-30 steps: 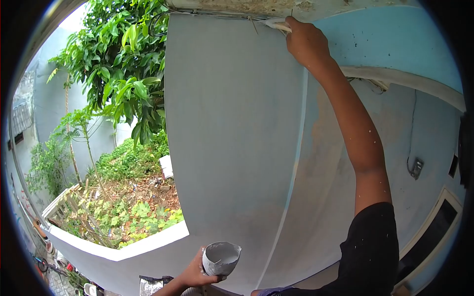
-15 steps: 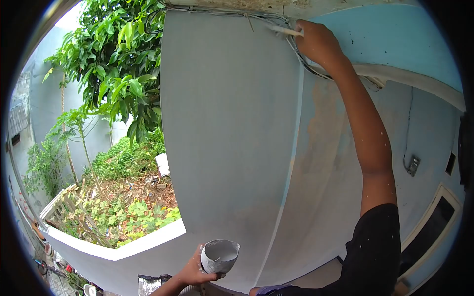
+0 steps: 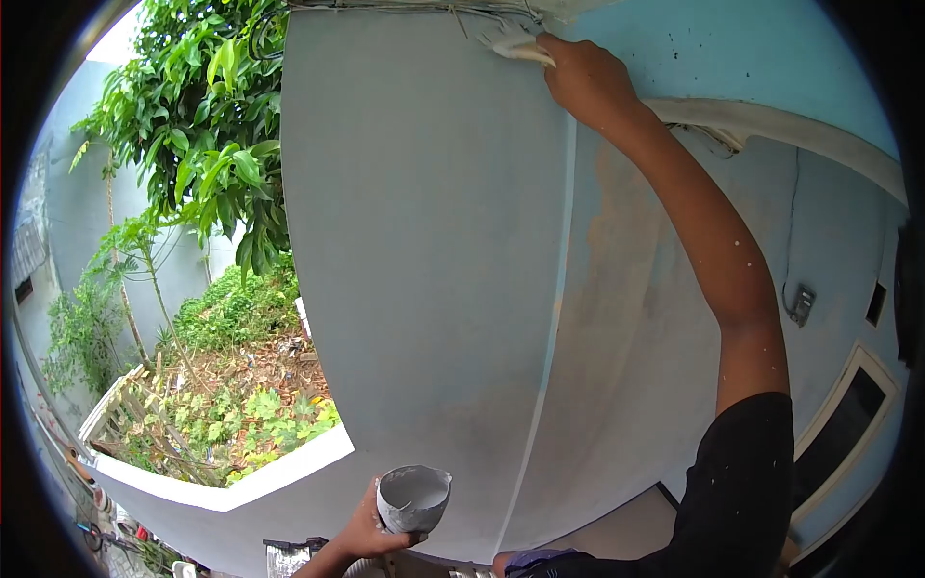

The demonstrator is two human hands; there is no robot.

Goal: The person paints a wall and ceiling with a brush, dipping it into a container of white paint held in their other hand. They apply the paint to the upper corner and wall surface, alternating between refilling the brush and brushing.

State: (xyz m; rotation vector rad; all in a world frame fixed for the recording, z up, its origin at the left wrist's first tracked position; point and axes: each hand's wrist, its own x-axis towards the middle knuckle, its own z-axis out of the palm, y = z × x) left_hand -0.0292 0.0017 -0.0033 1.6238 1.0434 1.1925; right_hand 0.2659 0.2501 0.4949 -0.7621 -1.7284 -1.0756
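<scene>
My right hand (image 3: 591, 85) is raised high and closed around the handle of a paintbrush (image 3: 523, 51). The brush points left, its pale bristles at the top of the grey wall (image 3: 424, 212), just below a run of cables (image 3: 385, 10). Low in the view, my left hand (image 3: 368, 532) grips a paint cup (image 3: 416, 518) from its left side and underneath. The cup is whitish-grey, with a jagged rim and paint smeared over it. Grey paint seems to coat its inside.
A white-topped low wall (image 3: 289, 469) borders a garden with leafy trees (image 3: 207, 125) on the left. At right are a wall switch (image 3: 802, 304) with a hanging wire and a framed dark opening (image 3: 840, 438). Blue paint (image 3: 761, 58) covers the upper right.
The brush and my right hand have shifted left along the wall's top edge, and the bristles now show more broadly. My left hand still holds the cup; the whole view has shifted slightly.
</scene>
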